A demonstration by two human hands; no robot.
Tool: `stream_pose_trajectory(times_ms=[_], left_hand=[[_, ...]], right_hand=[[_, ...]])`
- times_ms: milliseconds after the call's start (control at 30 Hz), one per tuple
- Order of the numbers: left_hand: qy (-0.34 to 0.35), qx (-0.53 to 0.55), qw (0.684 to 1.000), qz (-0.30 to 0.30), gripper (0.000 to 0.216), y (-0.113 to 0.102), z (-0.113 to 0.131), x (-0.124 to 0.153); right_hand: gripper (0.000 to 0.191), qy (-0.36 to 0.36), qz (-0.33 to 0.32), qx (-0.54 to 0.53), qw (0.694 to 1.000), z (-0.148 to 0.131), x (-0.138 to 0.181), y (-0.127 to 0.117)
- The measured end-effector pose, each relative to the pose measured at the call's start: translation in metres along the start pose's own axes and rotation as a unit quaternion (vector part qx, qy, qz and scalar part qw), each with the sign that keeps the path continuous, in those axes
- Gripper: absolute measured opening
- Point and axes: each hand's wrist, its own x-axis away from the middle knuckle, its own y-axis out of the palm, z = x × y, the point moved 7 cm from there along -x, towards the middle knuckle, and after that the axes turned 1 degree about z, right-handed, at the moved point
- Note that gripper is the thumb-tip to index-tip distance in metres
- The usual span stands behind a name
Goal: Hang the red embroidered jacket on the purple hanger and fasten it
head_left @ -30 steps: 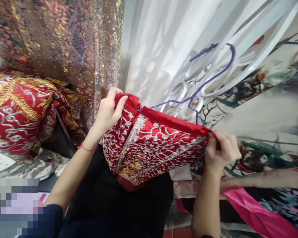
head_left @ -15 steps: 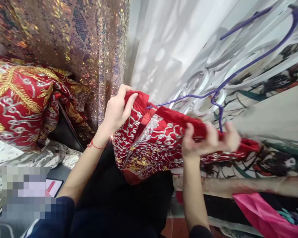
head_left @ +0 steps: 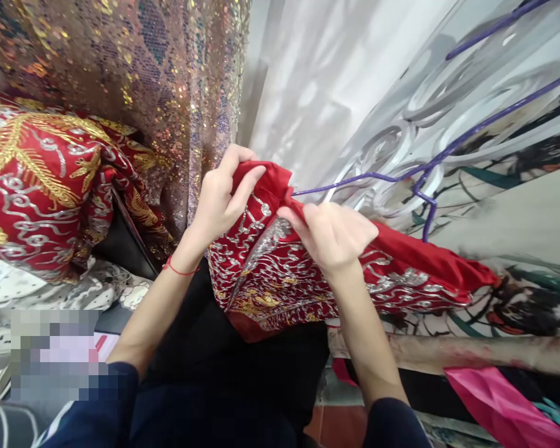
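At centre, left hand and right hand are pinching red garment; purple hanger risks slipping out.

Single view, head-worn camera, looked forward and down from close above the person's own forearms. Left hand and right hand sat mid-frame, very near, on red silver-embroidered fabric. Sequinned bronze cloth filled the upper left, white curtain the top.

This looks like a costume or dress shop or storeroom. Sequined fabric hangs at 11 o'clock, an embroidered red-and-gold garment lies at 9, and a purple wire hanger sits at 2 against white drapery.
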Motion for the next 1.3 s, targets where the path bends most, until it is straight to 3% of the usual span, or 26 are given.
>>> stream_pose_trajectory(times_ms=[100,200,367,533,600,667,767,800,900,1000,1133,1300], left_hand=[[-0.010,0.002,1.000,0.010,0.025,-0.004,0.002,-0.003],[-0.006,0.000,1.000,0.007,0.025,-0.007,0.003,-0.004],[-0.008,-0.019,1.000,-0.005,0.022,-0.004,0.000,-0.006],[-0.017,-0.024,1.000,0.006,0.024,0.002,-0.010,-0.010],[-0.013,-0.033,0.998,0.044,0.027,-0.005,-0.015,-0.004],[-0.021,-0.054,0.991,0.123,0.026,-0.018,-0.020,0.015],[-0.083,-0.081,0.965,0.235,0.020,-0.030,-0.028,0.073],[-0.111,-0.080,0.962,0.235,0.020,-0.026,-0.031,0.096],[-0.198,-0.063,0.973,0.100,0.017,0.015,-0.043,0.155],[-0.302,-0.036,0.952,0.040,0.026,0.046,-0.057,0.192],[-0.363,-0.068,0.929,0.011,0.028,0.055,-0.068,0.196],[-0.310,-0.009,0.949,0.054,0.020,0.052,-0.066,0.186]], right_hand=[[0.044,0.018,-0.099,-0.056,0.993,-0.009,-0.032,0.014],[0.050,0.043,-0.155,-0.090,0.983,-0.012,-0.056,0.030],[0.059,0.087,-0.188,-0.085,0.975,-0.004,-0.062,0.048],[0.059,0.093,-0.194,-0.087,0.973,-0.002,-0.057,0.051],[0.059,0.085,-0.200,-0.088,0.972,-0.003,-0.056,0.052],[0.059,0.075,-0.199,-0.085,0.973,-0.003,-0.055,0.054],[0.059,0.064,-0.184,-0.075,0.978,-0.003,-0.055,0.056],[0.059,0.064,-0.179,-0.073,0.979,-0.003,-0.055,0.057],[0.058,0.073,-0.169,-0.077,0.980,-0.004,-0.055,0.057],[0.055,0.085,-0.165,-0.093,0.978,-0.003,-0.053,0.056],[0.053,0.092,-0.178,-0.103,0.974,-0.004,-0.051,0.055],[0.053,0.087,-0.197,-0.067,0.974,-0.006,-0.054,0.056]])
